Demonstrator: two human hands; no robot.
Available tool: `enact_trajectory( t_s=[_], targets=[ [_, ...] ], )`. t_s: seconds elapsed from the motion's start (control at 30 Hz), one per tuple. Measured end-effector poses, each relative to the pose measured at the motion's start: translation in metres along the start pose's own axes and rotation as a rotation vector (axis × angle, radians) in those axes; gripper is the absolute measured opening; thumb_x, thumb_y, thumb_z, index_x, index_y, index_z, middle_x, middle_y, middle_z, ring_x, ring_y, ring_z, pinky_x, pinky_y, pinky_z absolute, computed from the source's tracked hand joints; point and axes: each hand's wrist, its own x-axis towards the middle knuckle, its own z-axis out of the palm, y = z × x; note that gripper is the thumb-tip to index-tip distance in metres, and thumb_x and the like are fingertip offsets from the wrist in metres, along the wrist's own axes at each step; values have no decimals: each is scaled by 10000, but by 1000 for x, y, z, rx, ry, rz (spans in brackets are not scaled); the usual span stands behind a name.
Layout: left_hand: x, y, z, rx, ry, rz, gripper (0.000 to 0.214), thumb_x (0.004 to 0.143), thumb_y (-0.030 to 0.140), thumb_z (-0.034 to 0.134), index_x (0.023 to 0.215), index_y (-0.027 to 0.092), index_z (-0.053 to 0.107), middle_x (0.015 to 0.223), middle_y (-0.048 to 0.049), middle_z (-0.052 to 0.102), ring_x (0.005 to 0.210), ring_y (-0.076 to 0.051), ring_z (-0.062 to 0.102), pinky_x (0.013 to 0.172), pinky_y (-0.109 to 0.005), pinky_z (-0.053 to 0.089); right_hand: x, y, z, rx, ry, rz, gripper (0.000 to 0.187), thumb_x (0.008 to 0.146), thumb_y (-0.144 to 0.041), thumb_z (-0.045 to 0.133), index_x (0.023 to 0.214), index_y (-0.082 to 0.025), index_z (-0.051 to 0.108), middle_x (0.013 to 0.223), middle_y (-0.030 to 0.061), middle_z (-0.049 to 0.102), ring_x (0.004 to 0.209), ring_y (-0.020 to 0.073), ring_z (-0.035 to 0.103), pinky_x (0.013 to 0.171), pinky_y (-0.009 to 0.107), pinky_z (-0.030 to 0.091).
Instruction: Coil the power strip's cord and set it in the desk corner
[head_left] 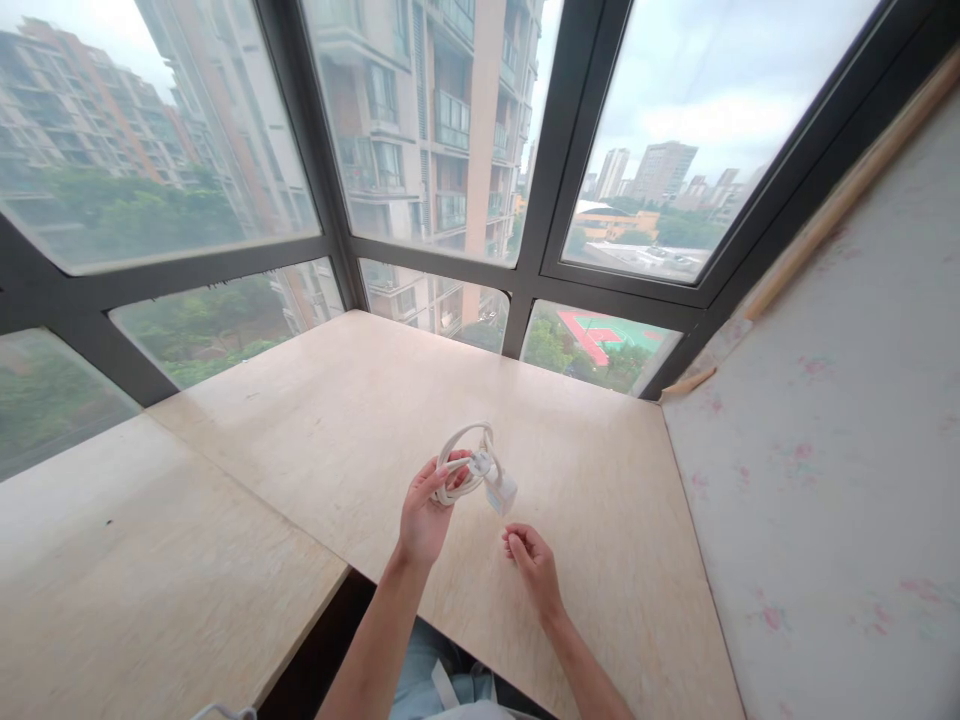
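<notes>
A coiled white power cord [466,430] is in my left hand [424,515], with the thumb and fingers closed around its loops above the tabletop. A plug [480,463] shows in the middle of the coil. From the coil's right side hangs a white block-shaped end [501,492], tilted; its exact kind is not clear. Just below and to the right of this block is my right hand [532,562], fingers curled and thumb pressed to the index finger. Whether anything thin sits in that pinch is hidden from me.
The pale marble-look tabletop [600,480] runs to dark-framed windows [536,230]. On the right stands a wall with flowered paper [817,520]. A dark gap [322,640] opens at the counter's front edge. Part of another white cord [225,712] shows at bottom left.
</notes>
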Motion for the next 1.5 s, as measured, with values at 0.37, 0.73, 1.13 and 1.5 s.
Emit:
enact_trajectory(
  t_s=[0.37,0.73,1.13,1.5],
  targets=[
    [-11,-11,-3,42,19,-51,310,721,306,744,975,129,740,1112,-128,682,1014,-200,627,942,-276,435,-19,-110,-26,-42,44,-300,445,903,-405,556,1298,-218,476,1365,123,481,1260,244,467,1059,425,383],
    [-22,-27,6,-10,-54,-80,282,748,313,719,986,163,731,1056,-96,692,1006,-196,622,957,-301,414,8,-91,-16,-217,-176,-205,562,826,-430,665,1308,-206,481,1354,111,513,1259,252,474,1079,410,351],
    [-30,-22,4,694,-160,60,273,873,360,605,1069,184,677,1111,-84,637,1055,-220,571,927,-323,412,-4,-101,-36,-284,-183,-92,391,847,-476,619,1048,-144,571,920,64,631,825,185,574,732,294,465],
    [-45,-34,15,1019,-168,305,200,889,287,570,1030,202,684,1101,-111,586,999,-229,573,859,-319,448,-5,-137,-46,-97,-466,133,431,824,-510,619,1044,-149,533,817,38,578,705,144,530,601,248,420]
  ],
)
